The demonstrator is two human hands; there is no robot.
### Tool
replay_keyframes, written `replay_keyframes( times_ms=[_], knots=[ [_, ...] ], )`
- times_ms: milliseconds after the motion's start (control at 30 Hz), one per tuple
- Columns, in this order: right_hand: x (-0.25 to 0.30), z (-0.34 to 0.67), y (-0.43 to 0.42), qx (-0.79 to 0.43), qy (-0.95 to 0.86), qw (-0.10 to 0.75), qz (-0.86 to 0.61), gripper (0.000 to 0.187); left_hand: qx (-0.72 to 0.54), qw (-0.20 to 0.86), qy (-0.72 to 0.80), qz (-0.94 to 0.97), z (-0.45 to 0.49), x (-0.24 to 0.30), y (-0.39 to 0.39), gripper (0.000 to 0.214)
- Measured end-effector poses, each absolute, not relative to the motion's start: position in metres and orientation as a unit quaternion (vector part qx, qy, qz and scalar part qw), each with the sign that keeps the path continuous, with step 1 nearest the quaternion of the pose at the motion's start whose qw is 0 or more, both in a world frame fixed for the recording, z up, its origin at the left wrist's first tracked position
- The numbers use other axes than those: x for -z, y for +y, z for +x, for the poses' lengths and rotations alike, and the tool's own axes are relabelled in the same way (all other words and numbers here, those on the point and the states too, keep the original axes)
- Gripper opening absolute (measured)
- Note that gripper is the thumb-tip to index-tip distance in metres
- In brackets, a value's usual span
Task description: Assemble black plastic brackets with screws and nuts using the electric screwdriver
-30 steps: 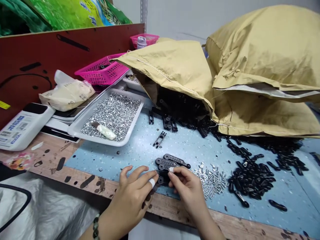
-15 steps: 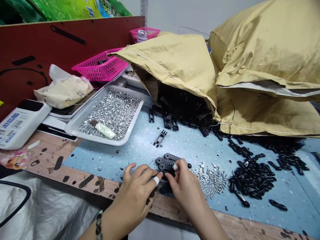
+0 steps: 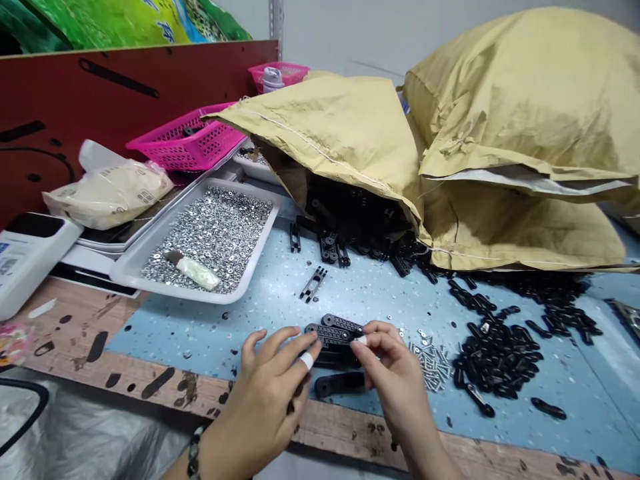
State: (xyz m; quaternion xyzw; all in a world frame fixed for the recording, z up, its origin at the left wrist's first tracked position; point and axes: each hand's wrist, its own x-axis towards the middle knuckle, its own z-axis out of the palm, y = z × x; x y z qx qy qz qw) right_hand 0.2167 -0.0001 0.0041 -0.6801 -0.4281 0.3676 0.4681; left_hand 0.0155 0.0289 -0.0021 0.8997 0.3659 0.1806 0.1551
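Observation:
Several long black plastic pieces with rounded ends [image 3: 330,335] lie in a row on the blue mat, some with a ribbed upper face. My left hand [image 3: 280,373] is at their left end, its fingers apart and the index fingertip by the pieces. Over their right end, my right hand [image 3: 397,370] has thumb and forefinger pinched together; what is between them is too small to make out. One more black piece [image 3: 340,384] lies nearer me, partly behind the right hand. Beside that hand is a pile of small screws and metal bits [image 3: 433,363].
A white tray [image 3: 235,293] of small metal parts, with a brush [image 3: 197,272] on top, stands left. Brown paper sacks [image 3: 345,120] spill black pieces at the back. A heap of small black parts [image 3: 500,357] lies right. Pink baskets [image 3: 185,150] stand behind the tray.
My right hand has shifted right and its fingers have moved off the nearest black pieces, so more of them show. My left hand has stayed nearly in place. The whole view has shifted slightly.

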Motion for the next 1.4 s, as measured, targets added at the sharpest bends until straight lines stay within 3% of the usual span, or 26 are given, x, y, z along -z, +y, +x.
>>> replay_keyframes(
  times_ms=[233,633,900,1000,1133,1267,1400],
  knots=[
    [0.017,0.213,0.009,-0.405,-0.38,0.46,-0.692,0.034,-0.206,0.142,0.368,0.895,0.024,0.005,0.025,0.037],
    [0.016,0.214,0.013,-0.355,-0.455,0.413,-0.704,0.028,-0.183,0.146,0.354,0.906,0.025,0.005,0.026,0.045],
    [0.001,0.223,0.011,-0.098,-0.641,0.166,-0.743,0.026,-0.162,0.219,0.367,0.89,0.03,-0.009,0.036,0.045],
    [-0.015,0.218,0.01,-0.08,-0.717,0.205,-0.661,0.027,-0.162,0.246,0.358,0.886,0.028,-0.013,0.041,0.045],
    [-0.031,0.207,0.009,-0.165,-0.798,0.274,-0.51,0.013,-0.178,0.305,0.362,0.863,0.025,-0.011,0.041,0.046],
    [-0.026,0.212,0.008,-0.286,-0.659,0.394,-0.573,0.013,-0.239,0.319,0.428,0.811,0.019,-0.003,0.039,0.049],
    [-0.004,0.218,0.014,-0.389,-0.466,0.448,-0.656,0.026,-0.216,0.196,0.419,0.86,0.018,0.004,0.04,0.051]
  ],
)
